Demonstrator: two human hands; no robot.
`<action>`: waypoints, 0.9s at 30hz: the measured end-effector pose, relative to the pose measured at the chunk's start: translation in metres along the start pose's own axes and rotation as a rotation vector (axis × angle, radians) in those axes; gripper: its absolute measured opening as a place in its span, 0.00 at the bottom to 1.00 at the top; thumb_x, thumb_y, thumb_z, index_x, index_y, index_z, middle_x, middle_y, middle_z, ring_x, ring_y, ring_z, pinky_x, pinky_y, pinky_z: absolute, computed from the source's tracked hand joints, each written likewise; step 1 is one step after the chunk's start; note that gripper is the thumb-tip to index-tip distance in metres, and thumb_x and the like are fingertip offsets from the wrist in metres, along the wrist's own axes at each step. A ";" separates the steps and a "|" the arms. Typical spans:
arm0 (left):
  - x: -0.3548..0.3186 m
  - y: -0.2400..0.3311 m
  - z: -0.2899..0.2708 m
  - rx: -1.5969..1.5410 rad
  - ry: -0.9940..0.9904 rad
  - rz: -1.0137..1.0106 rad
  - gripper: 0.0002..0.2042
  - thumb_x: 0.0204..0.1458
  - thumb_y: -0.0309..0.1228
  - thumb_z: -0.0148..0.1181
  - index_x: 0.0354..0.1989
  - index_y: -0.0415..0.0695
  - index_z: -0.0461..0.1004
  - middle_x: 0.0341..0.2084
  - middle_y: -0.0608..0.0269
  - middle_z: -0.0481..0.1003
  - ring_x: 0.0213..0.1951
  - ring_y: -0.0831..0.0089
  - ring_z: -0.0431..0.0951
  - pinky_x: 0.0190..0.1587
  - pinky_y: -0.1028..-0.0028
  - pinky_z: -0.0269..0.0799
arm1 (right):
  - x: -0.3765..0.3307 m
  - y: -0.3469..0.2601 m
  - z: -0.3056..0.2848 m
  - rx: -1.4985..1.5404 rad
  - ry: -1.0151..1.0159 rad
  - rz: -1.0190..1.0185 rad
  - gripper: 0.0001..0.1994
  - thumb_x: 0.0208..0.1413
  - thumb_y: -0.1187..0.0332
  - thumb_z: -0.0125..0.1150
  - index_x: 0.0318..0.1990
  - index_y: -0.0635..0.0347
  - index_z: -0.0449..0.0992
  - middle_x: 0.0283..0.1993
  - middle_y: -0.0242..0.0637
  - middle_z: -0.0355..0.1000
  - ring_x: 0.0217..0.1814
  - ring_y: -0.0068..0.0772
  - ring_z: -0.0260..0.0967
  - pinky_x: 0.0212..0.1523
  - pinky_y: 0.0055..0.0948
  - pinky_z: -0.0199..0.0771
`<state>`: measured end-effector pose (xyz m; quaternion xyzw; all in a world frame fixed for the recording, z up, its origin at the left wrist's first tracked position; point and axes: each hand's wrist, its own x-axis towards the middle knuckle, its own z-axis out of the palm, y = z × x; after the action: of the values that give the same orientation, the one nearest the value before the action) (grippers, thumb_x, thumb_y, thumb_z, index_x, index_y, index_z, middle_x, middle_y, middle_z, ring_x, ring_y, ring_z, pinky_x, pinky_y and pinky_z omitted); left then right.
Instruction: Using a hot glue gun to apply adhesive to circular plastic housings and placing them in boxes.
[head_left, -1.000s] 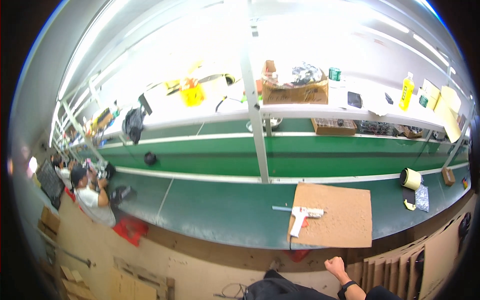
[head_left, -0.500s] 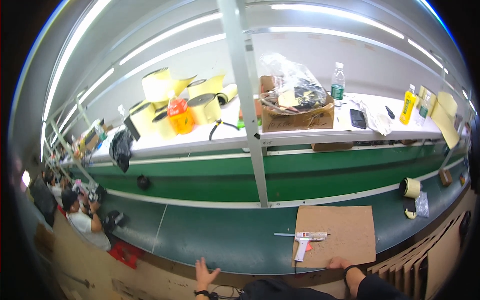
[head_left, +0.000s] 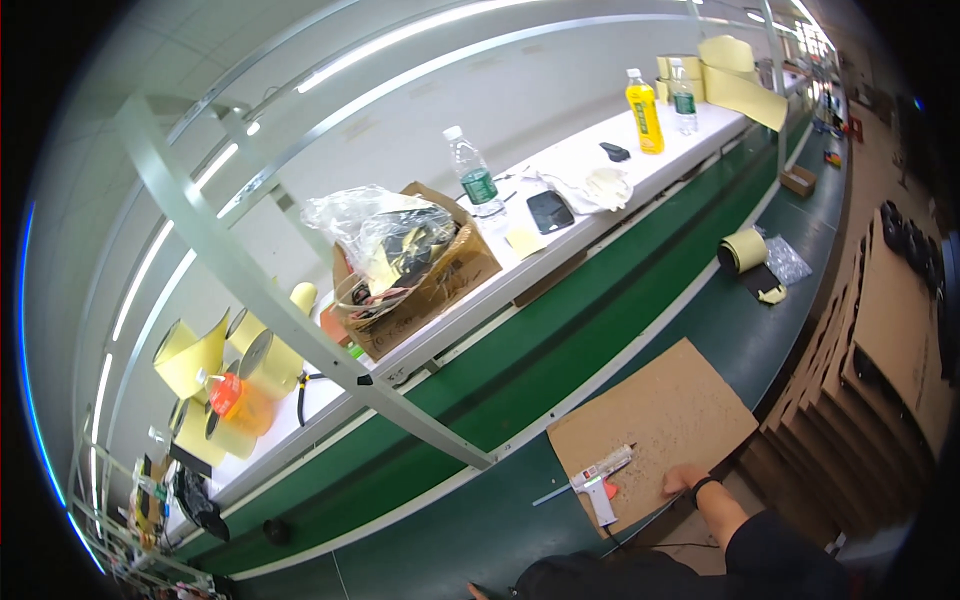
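The right hand (head_left: 686,478) rests on the near edge of the cardboard sheet (head_left: 655,425) — whether it presses flat or pinches the edge cannot be told. Just left of it lies the hot-glue gun (head_left: 600,476), on its side and untouched, nozzle pointing off the sheet onto the green belt (head_left: 480,400). The left hand is barely in view at the lower edge — its state is unreadable.

Glue gun (head_left: 600,474) on cardboard sheet (head_left: 655,425)
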<state>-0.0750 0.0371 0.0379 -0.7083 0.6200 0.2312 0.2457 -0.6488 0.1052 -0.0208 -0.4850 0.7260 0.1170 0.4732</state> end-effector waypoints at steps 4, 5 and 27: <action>0.006 -0.005 -0.001 0.067 0.020 0.030 0.71 0.30 0.70 0.67 0.72 0.45 0.25 0.63 0.13 0.40 0.66 0.21 0.41 0.67 0.39 0.40 | -0.009 -0.007 0.002 -0.028 0.033 0.002 0.24 0.42 0.51 0.58 0.42 0.59 0.81 0.47 0.49 0.77 0.48 0.51 0.75 0.48 0.45 0.71; 0.007 -0.009 0.000 0.067 0.022 0.025 0.71 0.30 0.70 0.67 0.72 0.45 0.25 0.63 0.13 0.40 0.66 0.21 0.41 0.67 0.39 0.40 | -0.018 -0.023 -0.006 0.009 0.068 0.032 0.25 0.42 0.51 0.57 0.43 0.59 0.81 0.49 0.49 0.77 0.50 0.52 0.74 0.50 0.45 0.71; 0.043 -0.018 0.026 0.079 0.017 -0.020 0.69 0.32 0.72 0.63 0.72 0.43 0.26 0.60 0.08 0.44 0.64 0.20 0.47 0.64 0.36 0.46 | -0.026 -0.028 -0.013 0.053 0.063 -0.039 0.19 0.35 0.56 0.57 0.30 0.64 0.80 0.34 0.55 0.77 0.34 0.49 0.74 0.37 0.42 0.72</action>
<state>-0.0525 0.0221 -0.0081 -0.7061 0.6237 0.1980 0.2704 -0.6314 0.0988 0.0145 -0.4896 0.7340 0.0730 0.4650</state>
